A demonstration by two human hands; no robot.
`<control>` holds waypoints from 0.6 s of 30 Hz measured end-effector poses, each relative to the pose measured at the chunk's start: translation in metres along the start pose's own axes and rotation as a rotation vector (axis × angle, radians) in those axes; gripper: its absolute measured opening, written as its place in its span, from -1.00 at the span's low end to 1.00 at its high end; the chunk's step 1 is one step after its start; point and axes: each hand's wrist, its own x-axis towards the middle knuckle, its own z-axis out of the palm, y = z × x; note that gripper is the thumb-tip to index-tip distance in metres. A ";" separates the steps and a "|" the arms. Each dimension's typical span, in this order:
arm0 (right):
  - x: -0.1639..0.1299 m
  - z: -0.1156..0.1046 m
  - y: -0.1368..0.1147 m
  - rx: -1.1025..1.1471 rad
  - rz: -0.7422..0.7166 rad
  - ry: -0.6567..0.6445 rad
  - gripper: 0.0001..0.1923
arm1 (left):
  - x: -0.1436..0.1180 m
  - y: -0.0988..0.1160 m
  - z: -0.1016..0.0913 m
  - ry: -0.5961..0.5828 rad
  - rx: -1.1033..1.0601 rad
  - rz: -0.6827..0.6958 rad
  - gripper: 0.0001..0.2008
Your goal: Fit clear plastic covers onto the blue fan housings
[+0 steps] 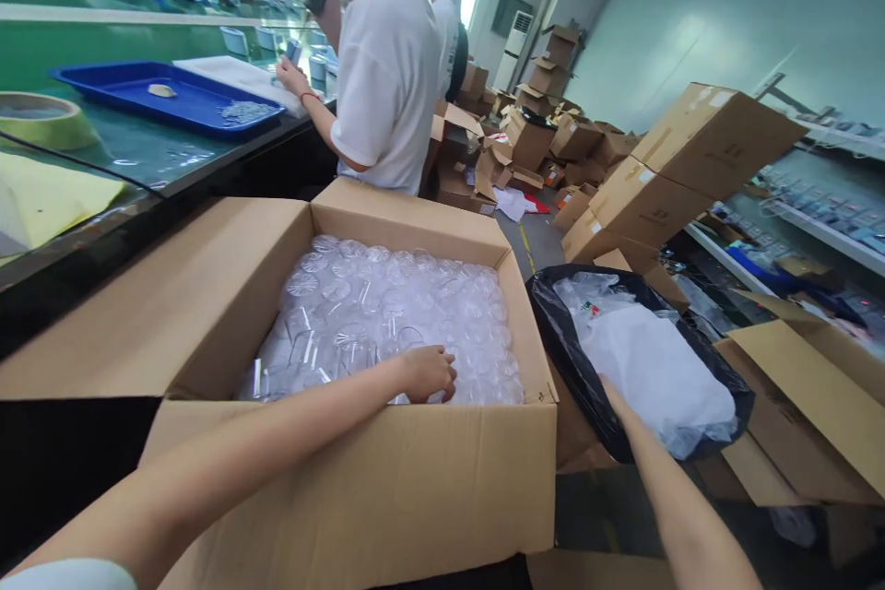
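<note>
The left hand [427,372] is reaching down into a large open cardboard box [387,498], its fingers curling loosely over the clear plastic cups [387,304] that are filling the box in packed rows; the hand is lying on top of them near the front wall, and whether the fingers are actually closing on 1 cup is not something the view is showing. The right hand [612,398] is stretching toward the black bin bag [560,341] just beside the box, at its near rim, and only the wrist end is showing, so the grip is staying unreadable there. Inside the bag, crumpled clear and white plastic wrapping [656,373] is piling up. A co-worker in a white T-shirt [387,83] is standing beyond the box at a green workbench [103,157], with 1 hand [290,74] raised over the bench. On that bench a blue tray [138,92] is sitting with small pale bits in it, and a roll of tape [38,120] is lying near the left edge. To the right, 2 sealed cartons [691,166] are leaning in a stack, with more opened boxes [532,138] scattered across the floor farther back, and another open carton [808,415] is standing just right of the bag.
</note>
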 end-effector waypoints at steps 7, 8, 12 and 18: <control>0.029 -0.039 0.005 -0.065 0.068 -0.018 -0.77 | 0.002 -0.005 0.007 0.244 -0.123 -0.053 -0.76; 0.037 -0.050 0.002 -0.060 0.089 0.012 -0.75 | 0.002 -0.006 0.004 0.270 -0.145 -0.046 -0.76; 0.063 -0.087 -0.030 0.046 0.022 0.119 -0.74 | 0.003 -0.012 -0.012 0.440 -0.231 -0.056 -0.77; 0.059 -0.077 -0.150 0.372 -0.438 -0.094 -0.80 | -0.006 -0.032 -0.030 0.817 -0.348 -0.251 -0.74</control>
